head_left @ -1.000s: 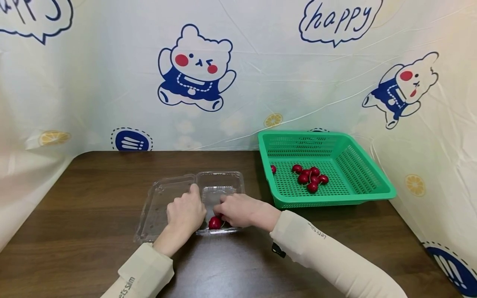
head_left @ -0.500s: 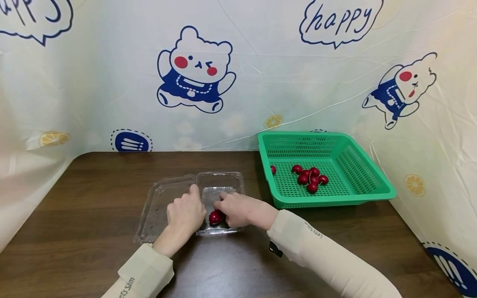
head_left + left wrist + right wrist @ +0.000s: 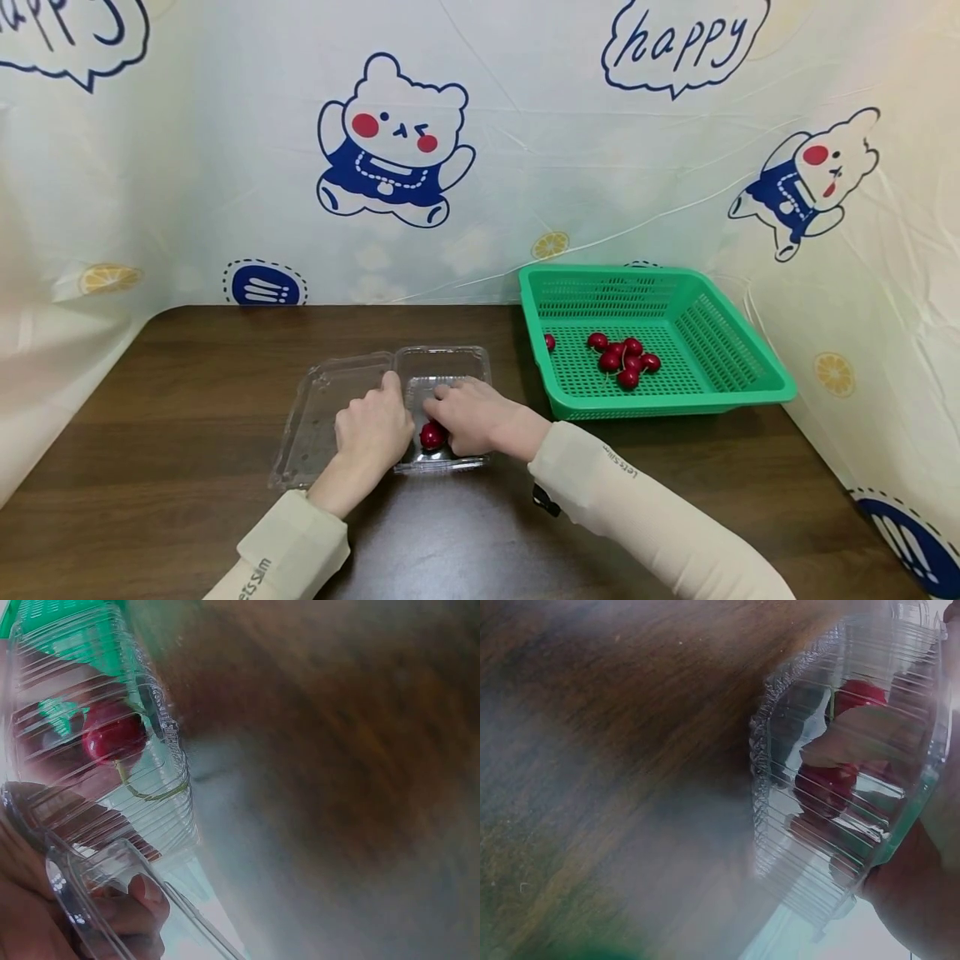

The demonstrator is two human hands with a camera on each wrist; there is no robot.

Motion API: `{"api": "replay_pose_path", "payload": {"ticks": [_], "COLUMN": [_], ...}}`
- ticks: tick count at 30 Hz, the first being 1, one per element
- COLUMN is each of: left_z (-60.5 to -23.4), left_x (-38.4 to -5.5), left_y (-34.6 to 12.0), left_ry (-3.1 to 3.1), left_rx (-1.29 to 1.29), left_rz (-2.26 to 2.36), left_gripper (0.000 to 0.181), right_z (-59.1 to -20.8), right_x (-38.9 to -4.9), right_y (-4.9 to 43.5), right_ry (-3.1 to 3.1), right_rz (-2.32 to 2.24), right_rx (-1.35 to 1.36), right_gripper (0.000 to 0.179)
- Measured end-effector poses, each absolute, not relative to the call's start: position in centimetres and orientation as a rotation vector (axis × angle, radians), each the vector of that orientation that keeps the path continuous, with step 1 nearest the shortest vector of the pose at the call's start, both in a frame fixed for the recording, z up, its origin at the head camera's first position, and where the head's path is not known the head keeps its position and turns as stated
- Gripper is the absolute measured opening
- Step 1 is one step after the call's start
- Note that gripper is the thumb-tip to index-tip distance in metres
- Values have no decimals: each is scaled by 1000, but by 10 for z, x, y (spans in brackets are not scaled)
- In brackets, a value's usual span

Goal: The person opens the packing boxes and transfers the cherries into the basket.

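Observation:
A clear plastic clamshell box lies opened on the table, its lid folded out to the left. My left hand grips the box where lid and base meet; the left wrist view shows its fingers curled at that edge. Inside the base, my right hand reaches down with bent fingers. One red cherry shows just left of those fingers. Through the ribbed wall in the right wrist view, a cherry sits pinched between the right fingers, and another cherry is beside them.
A green plastic basket stands at the back right with several cherries on its floor. The dark wooden table meets a printed curtain at its back and sides.
My right hand has shifted slightly left and away from me inside the box. The visible cherry has moved a little farther from the front wall. My left hand keeps its place.

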State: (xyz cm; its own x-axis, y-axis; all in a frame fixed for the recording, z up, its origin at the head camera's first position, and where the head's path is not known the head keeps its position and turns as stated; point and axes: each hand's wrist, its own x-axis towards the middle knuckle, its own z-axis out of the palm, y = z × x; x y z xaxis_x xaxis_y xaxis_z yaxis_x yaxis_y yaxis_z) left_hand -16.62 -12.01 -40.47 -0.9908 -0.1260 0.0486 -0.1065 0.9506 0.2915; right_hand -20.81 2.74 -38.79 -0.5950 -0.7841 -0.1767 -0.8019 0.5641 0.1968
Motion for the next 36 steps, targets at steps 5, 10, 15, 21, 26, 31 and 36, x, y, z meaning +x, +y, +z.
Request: {"api": "replay_pose_path", "payload": {"ticks": [5,10,15,21,26,31,36], "left_z": [-406,-406,-406,-405,-405,-405,-405], "left_x": [-166,-166,-165,-165,-165,-165,-165], "left_y": [-120,-120,-120,-120,-120,-121,-121], "left_ry": [-3030,-3037,-3050,-3053,-3051,-3056,-3057], "left_rx": [179,177,177,170,166,171,171], "left_rz": [-446,-444,-444,-444,-439,-431,-443], "left_gripper": [19,20,18,19,19,21,20], "right_z": [-382,-372,-366,-358,-347,-340,-331], "right_x": [-209,-212,-214,-216,-219,-220,-221], "right_y": [30,34,37,41,44,45,49], "right_ry": [2724,2744,2728,2727,2749,2752,2773], "right_rz": [380,312,260,233,229,209,185], "right_rx": [-1399,-1390,-1362,-1375,-1371,-1335,-1338], "right_gripper": [20,17,17,20,21,22,22]}}
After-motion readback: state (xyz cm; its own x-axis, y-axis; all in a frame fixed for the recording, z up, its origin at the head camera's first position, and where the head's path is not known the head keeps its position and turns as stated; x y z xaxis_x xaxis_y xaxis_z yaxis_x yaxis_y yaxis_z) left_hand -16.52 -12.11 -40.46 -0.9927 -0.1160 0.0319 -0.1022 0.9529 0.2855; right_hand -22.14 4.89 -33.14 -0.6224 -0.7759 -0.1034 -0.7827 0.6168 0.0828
